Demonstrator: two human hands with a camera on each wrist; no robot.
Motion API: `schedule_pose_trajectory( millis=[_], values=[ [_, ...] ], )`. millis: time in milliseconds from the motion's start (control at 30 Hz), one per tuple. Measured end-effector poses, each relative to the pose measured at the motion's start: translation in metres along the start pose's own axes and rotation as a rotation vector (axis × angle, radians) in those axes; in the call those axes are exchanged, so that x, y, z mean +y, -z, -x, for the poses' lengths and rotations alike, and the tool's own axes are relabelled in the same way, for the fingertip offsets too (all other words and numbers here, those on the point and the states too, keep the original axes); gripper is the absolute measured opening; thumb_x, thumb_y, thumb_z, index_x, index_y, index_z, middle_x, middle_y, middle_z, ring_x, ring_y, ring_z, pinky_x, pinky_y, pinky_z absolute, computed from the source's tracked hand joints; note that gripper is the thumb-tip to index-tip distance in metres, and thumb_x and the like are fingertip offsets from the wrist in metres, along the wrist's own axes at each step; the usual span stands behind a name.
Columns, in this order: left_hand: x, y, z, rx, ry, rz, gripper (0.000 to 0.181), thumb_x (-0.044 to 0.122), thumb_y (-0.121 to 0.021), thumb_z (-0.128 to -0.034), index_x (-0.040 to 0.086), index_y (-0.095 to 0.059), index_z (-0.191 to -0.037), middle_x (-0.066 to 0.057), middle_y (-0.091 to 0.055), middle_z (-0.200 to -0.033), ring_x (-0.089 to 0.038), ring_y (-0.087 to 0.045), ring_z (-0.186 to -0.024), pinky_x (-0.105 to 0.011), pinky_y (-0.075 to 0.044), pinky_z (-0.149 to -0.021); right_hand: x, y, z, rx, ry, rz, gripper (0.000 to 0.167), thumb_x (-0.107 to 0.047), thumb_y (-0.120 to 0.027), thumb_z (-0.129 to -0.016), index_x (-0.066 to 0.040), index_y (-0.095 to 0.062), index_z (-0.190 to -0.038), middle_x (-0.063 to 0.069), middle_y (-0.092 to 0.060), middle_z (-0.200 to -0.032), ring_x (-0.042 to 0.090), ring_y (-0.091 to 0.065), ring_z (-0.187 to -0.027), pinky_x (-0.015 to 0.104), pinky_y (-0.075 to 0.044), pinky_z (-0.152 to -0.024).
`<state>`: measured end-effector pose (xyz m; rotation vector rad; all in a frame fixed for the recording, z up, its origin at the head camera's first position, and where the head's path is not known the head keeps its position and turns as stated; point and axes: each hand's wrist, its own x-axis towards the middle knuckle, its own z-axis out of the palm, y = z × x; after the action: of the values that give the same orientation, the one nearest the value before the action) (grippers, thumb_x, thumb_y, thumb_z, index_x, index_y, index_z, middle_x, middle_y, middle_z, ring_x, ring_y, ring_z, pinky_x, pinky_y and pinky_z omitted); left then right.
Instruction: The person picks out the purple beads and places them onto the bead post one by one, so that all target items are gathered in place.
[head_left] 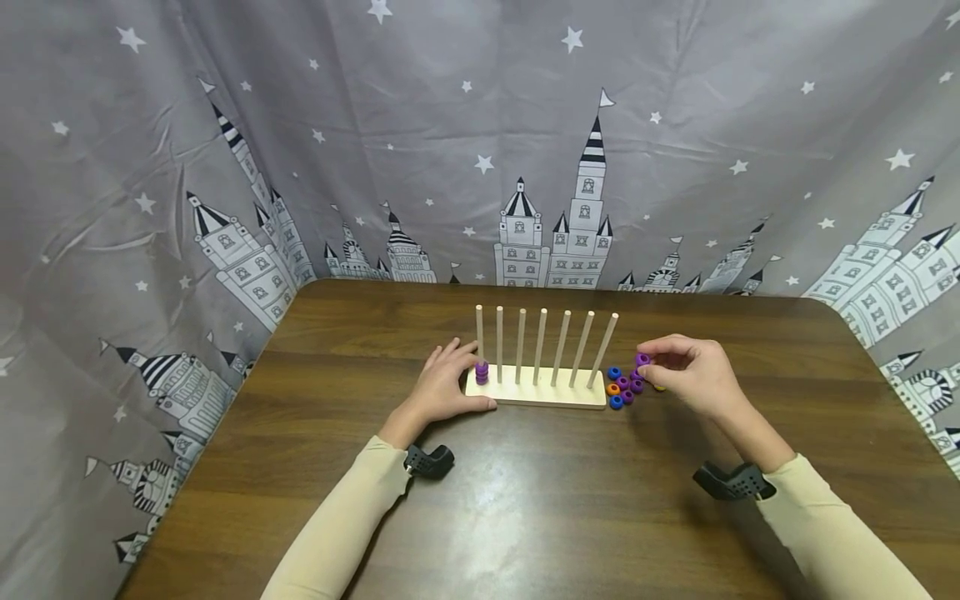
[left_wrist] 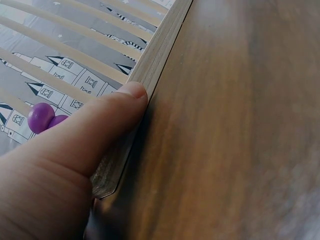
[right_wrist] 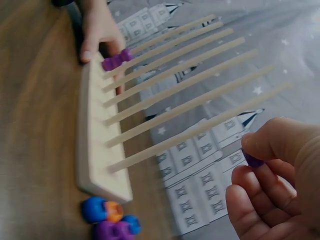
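A pale wooden peg stand (head_left: 536,398) with several upright rods stands on the table. Its leftmost rod carries a short stack of purple beads (head_left: 482,373). My left hand (head_left: 444,385) grips the stand's left end, thumb along the front edge and fingers round the back. Over the loose beads at the stand's right end, my right hand (head_left: 693,373) pinches a purple bead (right_wrist: 252,159) between thumb and forefinger. Below it lie more purple beads (head_left: 627,397), blue beads (head_left: 616,402) and an orange bead (head_left: 612,389). A yellow bead (head_left: 660,387) is partly hidden by the right hand.
The brown wooden table (head_left: 525,517) extends round the stand on all sides. Behind its far edge hangs a grey curtain (head_left: 420,150) printed with castles and stars. Each wrist wears a black strap mount (head_left: 429,462).
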<state>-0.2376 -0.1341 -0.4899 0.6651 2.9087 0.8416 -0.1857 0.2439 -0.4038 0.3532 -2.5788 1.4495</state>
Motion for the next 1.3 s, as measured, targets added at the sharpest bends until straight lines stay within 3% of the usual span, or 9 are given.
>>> schedule_pose_trajectory(
  millis=[367, 700, 933, 1300],
  values=[
    [0.000, 0.000, 0.000, -0.001, -0.005, -0.001, 0.066, 0.052, -0.084, -0.0737, 0.012, -0.067, -0.124, -0.014, -0.044, -0.161, -0.041, -0.024, -0.156, -0.061, -0.011, -0.129, -0.028, 0.020, -0.025, -0.003, -0.002, 0.072, 0.022, -0.007, -0.078, -0.085, 0.003, -0.076, -0.105, -0.031, -0.065, -0.081, -0.006, -0.064, -0.072, 0.011, -0.055, -0.064],
    [0.001, 0.001, 0.001, -0.005, -0.001, 0.004, 0.065, 0.052, -0.085, -0.0727, 0.014, -0.067, -0.123, -0.014, -0.044, -0.161, -0.041, -0.024, -0.156, -0.061, -0.011, -0.129, -0.053, 0.031, -0.048, -0.033, -0.024, 0.110, 0.026, -0.013, -0.078, -0.087, -0.001, -0.077, -0.110, -0.019, -0.074, -0.087, -0.008, -0.064, -0.074, 0.011, -0.054, -0.064],
    [0.002, 0.001, 0.000, -0.003, -0.003, -0.001, 0.064, 0.051, -0.084, -0.0730, 0.013, -0.067, -0.122, -0.014, -0.044, -0.160, -0.041, -0.025, -0.156, -0.062, -0.011, -0.129, -0.075, 0.023, -0.065, -0.055, -0.007, 0.117, 0.027, -0.014, -0.079, -0.086, -0.001, -0.077, -0.110, 0.010, -0.079, -0.101, -0.009, -0.066, -0.076, 0.010, -0.055, -0.068],
    [0.000, 0.000, -0.001, -0.002, 0.003, 0.004, 0.067, 0.051, -0.085, -0.0732, 0.012, -0.067, -0.124, -0.013, -0.043, -0.161, -0.040, -0.023, -0.157, -0.061, -0.011, -0.129, -0.098, 0.001, -0.087, -0.109, 0.037, 0.095, 0.026, -0.010, -0.077, -0.086, 0.001, -0.077, -0.110, 0.019, -0.078, -0.104, -0.007, -0.065, -0.075, 0.009, -0.054, -0.069]
  ],
)
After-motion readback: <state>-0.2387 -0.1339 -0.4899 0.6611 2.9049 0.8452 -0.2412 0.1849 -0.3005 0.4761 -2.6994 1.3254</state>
